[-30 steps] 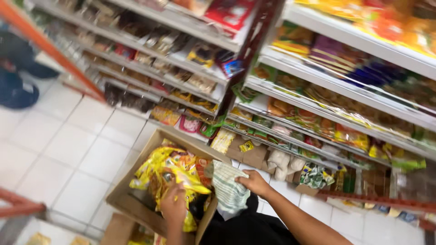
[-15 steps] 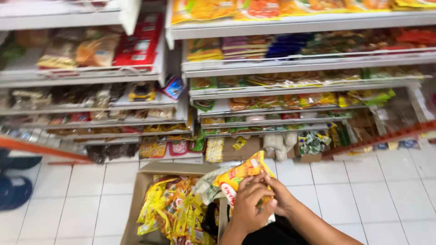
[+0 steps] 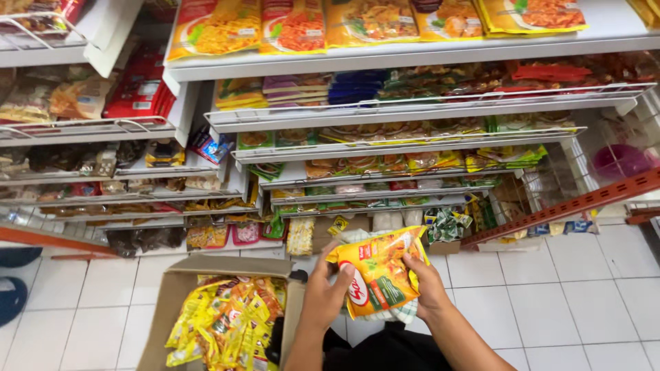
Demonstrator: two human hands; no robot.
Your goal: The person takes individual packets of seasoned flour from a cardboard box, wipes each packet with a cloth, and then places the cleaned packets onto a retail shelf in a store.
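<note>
Packets (image 3: 379, 276), a small stack with a yellow-orange one on top, sit between both hands, held up in front of the lowest shelves (image 3: 385, 199) and above the white tiled floor (image 3: 550, 288). Under the top packet a paler one with a green check edge shows at the lower right. The left hand (image 3: 328, 292) clasps the stack's left edge, thumb lying across the front near a red round mark, fingers curled behind. The right hand (image 3: 426, 285) pinches the right edge, fingers closed on the top corner and thumb on the front.

Just left of the left hand, an open cardboard box (image 3: 180, 295) stands on the floor, packed with yellow sachets (image 3: 227, 319); the left forearm runs close along its right wall. Wire-fronted shelves fill the upper part of the view, stacked with flat packets in many colours. An orange rail (image 3: 570, 205) slants down at the right edge, in front of the shelf end.
</note>
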